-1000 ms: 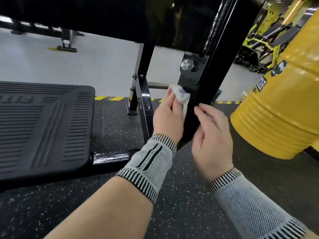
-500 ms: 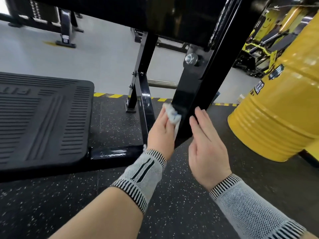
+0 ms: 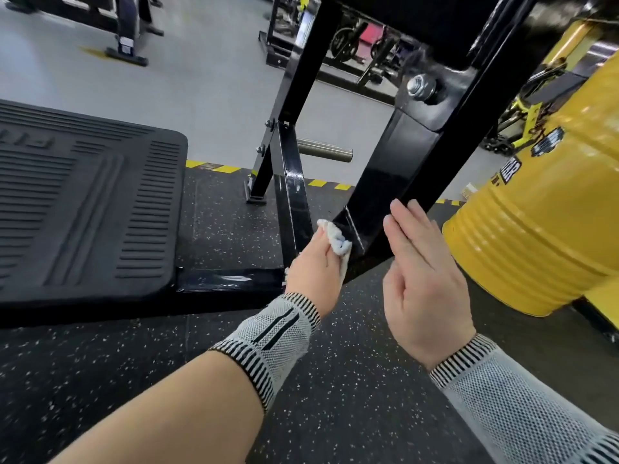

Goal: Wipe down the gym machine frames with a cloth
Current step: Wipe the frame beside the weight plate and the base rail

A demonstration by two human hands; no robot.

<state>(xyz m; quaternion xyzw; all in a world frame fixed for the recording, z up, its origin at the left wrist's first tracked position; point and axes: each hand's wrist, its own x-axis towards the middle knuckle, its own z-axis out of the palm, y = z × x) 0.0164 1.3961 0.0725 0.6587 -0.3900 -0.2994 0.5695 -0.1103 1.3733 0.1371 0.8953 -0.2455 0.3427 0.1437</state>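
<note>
- The left hand (image 3: 316,262) has its grip curled round a small crumpled white cloth (image 3: 336,239) and presses it against the lower end of a slanted glossy black steel frame post (image 3: 398,169), near where the post meets the floor.
- The cloth sits at the centre of the view, at about 9 o'clock from the right hand and touching the post's near face.
- The right hand (image 3: 423,283) is spread, fingers straight and close together, holding nothing; its fingertips (image 3: 400,209) lie at the post's near edge, though actual contact cannot be told.
- Both wrists wear grey knitted wrist sleeves with black-striped cuffs (image 3: 278,339).
- A silver hex bolt (image 3: 418,86) fastens the post to a black bracket at about 12 o'clock from the right hand.
- A second glossy black frame bar (image 3: 291,195) rises at 11 o'clock from the left hand; a black base rail (image 3: 231,279) runs from its foot toward 9 o'clock.
- A ribbed black rubber footplate (image 3: 83,209) fills the 9 o'clock side.
- A large yellow steel drum with ribbed rings (image 3: 542,229) stands at 3 o'clock, just beside the right hand.
- The black speckled rubber floor (image 3: 351,380) lies beneath, edged by yellow-and-black hazard tape (image 3: 214,167) at 11 o'clock.
</note>
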